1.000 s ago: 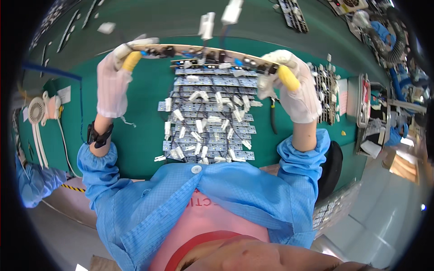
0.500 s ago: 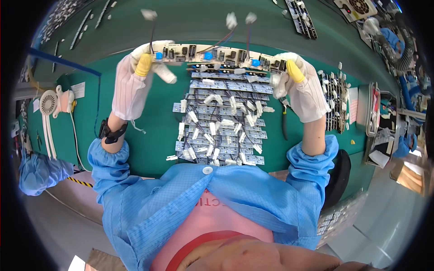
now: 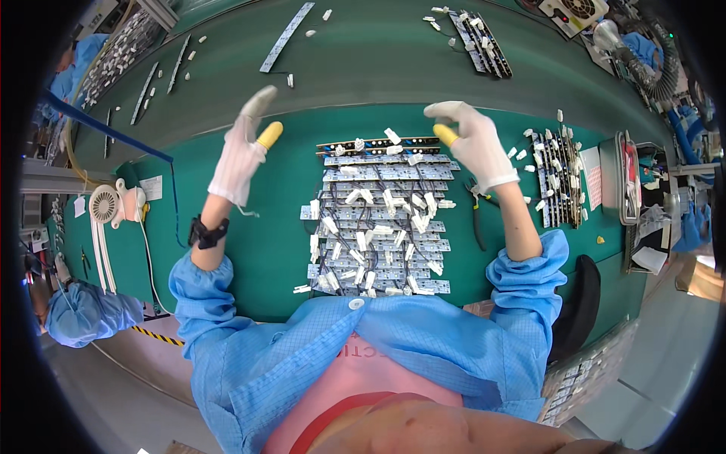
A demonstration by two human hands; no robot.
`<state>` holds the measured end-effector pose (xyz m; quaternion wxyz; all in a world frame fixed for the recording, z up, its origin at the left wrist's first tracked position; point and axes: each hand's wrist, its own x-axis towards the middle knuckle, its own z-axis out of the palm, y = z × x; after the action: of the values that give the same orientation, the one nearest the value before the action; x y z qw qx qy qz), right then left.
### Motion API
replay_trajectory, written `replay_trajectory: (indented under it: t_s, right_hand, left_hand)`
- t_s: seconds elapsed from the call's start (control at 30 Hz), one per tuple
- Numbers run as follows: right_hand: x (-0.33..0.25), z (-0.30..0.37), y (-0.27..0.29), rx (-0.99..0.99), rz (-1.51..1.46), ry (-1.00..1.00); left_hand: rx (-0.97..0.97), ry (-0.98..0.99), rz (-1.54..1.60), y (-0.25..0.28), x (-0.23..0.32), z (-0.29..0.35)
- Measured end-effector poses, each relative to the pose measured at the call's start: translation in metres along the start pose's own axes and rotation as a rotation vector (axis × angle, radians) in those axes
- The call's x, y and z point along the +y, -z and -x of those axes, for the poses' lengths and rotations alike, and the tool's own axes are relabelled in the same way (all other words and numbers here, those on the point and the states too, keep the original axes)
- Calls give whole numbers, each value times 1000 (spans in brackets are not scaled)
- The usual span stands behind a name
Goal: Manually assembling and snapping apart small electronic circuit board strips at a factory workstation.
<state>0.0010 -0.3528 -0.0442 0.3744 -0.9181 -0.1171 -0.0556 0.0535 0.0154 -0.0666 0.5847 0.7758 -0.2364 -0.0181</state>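
Observation:
Both my hands wear white striped gloves with yellow covers on the thumbs. My left hand (image 3: 248, 140) is raised with its fingers apart, holding nothing, over the green mat left of the boards. On the other side, my right hand (image 3: 473, 140) is also empty, its fingers stretched toward the far right corner of the stack. Between them lie overlapping rows of long narrow circuit boards (image 3: 384, 246) with white plugs on dark wires. The farthest boards (image 3: 378, 146) show black and blue parts. Beyond my left hand, a pale strip board (image 3: 287, 38) lies slanted on the dark green belt.
Pliers (image 3: 478, 216) lie right of the rows. Farther right are a second group of boards (image 3: 558, 178) and a metal tray (image 3: 624, 178). More boards (image 3: 482, 44) lie on the belt. A small fan (image 3: 106, 204) is at left; a co-worker's blue sleeve (image 3: 91, 309) shows at the left edge.
Both hands have let go of the long circuit board they held between them. The slanted strip board has appeared on the belt; I cannot tell if it is the same one.

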Motion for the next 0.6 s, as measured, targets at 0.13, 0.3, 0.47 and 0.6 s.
replay_trajectory:
  t_s: [0.13,0.3,0.47,0.6]
  right_hand:
    - [22,0,-19,0,341,179]
    - [-32,1,8,376,43,256]
    - [-67,20,15,429,191,531]
    - [-64,14,11,419,207,557]
  left_hand:
    - [-84,78,-129,-15,41,4]
    - [85,146,84,-28,56,9]
    - [-283,214,925,-36,88,20]
    - [-142,160,510,-32,90,25]
